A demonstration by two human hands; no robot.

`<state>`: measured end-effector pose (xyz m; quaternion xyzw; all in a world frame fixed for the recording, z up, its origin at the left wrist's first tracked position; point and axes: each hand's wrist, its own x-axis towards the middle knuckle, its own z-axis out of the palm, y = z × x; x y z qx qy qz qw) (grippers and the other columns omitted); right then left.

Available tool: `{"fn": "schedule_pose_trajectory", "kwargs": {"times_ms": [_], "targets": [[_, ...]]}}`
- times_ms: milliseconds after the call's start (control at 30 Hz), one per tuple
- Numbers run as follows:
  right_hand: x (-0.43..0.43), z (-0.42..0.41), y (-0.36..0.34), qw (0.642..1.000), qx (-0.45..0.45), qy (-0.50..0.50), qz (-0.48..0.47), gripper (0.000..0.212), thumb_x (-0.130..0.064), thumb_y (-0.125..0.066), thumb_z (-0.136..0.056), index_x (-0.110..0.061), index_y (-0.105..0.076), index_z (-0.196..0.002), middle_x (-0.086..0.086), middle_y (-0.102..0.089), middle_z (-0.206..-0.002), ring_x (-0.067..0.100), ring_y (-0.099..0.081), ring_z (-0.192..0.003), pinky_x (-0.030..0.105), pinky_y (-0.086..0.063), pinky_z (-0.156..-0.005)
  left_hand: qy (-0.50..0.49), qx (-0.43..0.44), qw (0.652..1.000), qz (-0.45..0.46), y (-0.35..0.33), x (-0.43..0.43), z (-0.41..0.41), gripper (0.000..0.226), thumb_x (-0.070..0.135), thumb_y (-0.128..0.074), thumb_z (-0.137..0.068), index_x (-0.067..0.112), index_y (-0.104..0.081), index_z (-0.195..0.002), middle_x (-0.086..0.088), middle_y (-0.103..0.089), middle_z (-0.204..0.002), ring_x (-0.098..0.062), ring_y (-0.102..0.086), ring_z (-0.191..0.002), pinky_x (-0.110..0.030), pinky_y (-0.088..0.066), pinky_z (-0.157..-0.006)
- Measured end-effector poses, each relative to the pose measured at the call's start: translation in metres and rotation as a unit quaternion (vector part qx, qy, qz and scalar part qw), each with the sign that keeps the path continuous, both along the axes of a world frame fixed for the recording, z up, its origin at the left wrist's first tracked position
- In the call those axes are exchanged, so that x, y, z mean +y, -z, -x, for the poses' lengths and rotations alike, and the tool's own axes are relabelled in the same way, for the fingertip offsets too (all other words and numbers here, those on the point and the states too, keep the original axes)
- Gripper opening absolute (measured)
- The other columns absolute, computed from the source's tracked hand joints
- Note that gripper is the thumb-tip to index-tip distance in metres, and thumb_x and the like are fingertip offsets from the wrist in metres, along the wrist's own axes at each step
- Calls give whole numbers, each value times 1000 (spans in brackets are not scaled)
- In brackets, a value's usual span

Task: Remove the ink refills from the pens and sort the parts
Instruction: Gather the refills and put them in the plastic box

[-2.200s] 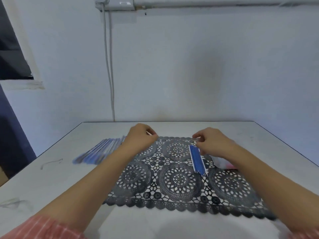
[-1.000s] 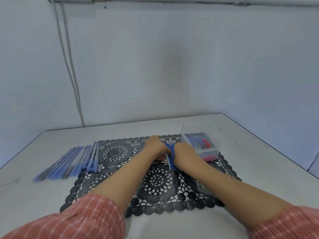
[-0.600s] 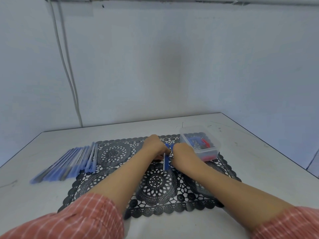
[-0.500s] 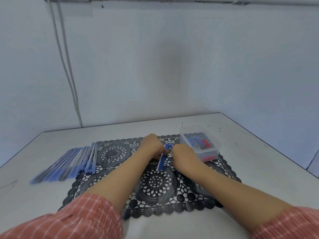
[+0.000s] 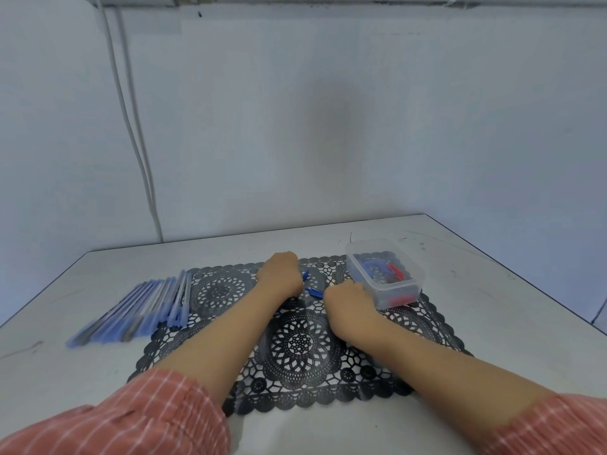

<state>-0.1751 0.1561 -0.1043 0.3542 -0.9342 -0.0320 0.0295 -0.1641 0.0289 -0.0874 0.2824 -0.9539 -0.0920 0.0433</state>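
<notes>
So both your left hand (image 5: 281,274) and right hand (image 5: 349,303) clutch thin blue pen parts (image 5: 315,292) over the black lace mat (image 5: 295,349).

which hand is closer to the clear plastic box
Right. The right hand is just beside the clear plastic box; the left hand is farther left across the mat. Both grip blue pen pieces.

Left hand (image 5: 281,274), right hand (image 5: 348,303) grip blue refills (image 5: 314,292) over mat (image 5: 295,348).
</notes>
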Motion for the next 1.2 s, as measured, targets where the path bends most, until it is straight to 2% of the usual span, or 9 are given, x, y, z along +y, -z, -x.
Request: {"fn": "schedule_pose_trajectory", "kwargs": {"times_ms": [167, 300, 367, 433, 533, 667, 833, 1100, 1200], "targets": [[1, 0, 4, 1000, 7, -1, -10, 29, -5, -46, -90, -3, -52, -118, 21, -48, -119, 34, -44, -107, 36, -40, -87, 31, -9, 999, 29, -2, 3, -2, 20, 8, -60, -86, 10, -42, -78, 0, -38, -70, -20, -47, -75, -28, -38, -62], [0, 1, 10, 1000, 19, -8, -19, 29, -3, -44, -89, 1, -52, -117, 20, -49, -116, 33, -44, -104, 36, -40, -85, 26, -21, 998, 56, -1, 6, -2, 26, 5, -58, -85, 11, -38, -70, 0, -39, -68, -15, -45, -64, -27, -38, -58], [0, 1, 12, 1000, 20, -8, -20, 31, -2, -44, -88, 4, -50, -118, 20, -47, -116, 33, -43, -105, 36, -39, -86, 28, -22, 997, 69, -1, 9, -2, 18, 3, -57, -86, 9, -43, -77, 1, -41, -71, -19, -51, -75, -27, -41, -64], [1, 0, 12, 1000, 16, 1, -20, 35, -4, -45, -89, 6, -44, -122, 22, -43, -120, 34, -41, -110, 36, -39, -89, 32, -31, 996, 80, -3, 13, -3, 9, 2, -56, -87, 9, -52, -91, -2, -52, -84, -23, -59, -90, -29, -46, -70], [1, 1, 12, 1000, 1, 18, -12, 46, -7, -45, -90, 9, -32, -131, 23, -38, -127, 34, -38, -116, 37, -37, -95, 34, -47, 993, 99, -2, 15, -2, 20, 4, -60, -87, 2, -58, -107, -10, -59, -106, -27, -60, -101, -32, -50, -79], [0, 3, 13, 999, -19, 34, 9, 55, -7, -44, -89, 10, -22, -136, 24, -36, -131, 34, -38, -118, 38, -37, -96, 37, -34, 993, 110, -1, 15, -2, 19, 1, -56, -88, 1, -59, -107, -12, -60, -108, -27, -60, -101, -32, -49, -77], [0, 4, 12, 998, -46, 27, 23, 53, -7, -47, -88, 8, -25, -133, 25, -35, -130, 35, -37, -118, 38, -38, -96, 40, -39, 996, 72, 5, 9, -6, 12, 0, -48, -89, 4, -58, -96, -11, -61, -96, -26, -61, -97, -29, -43, -69], [-1, 3, 9, 995, -73, 40, 54, 54, -7, -51, -87, 6, -25, -133, 23, -32, -129, 34, -42, -115, 37, -41, -94, 50, -102, 989, 93, 18, 10, -6, 23, 5, -47, -92, -1, -58, -112, -14, -57, -119, -28, -57, -109, -34, -47, -89], [0, 2, -1, 992, -91, 21, 89, 53, -1, -50, -87, 8, -23, -133, 23, -33, -129, 34, -44, -114, 37, -42, -93, 50, -128, 980, 147, 29, 12, -7, 40, 11, -45, -94, -6, -43, -130, -20, -44, -130, -33, -45, -120, -40, -40, -101]]}}
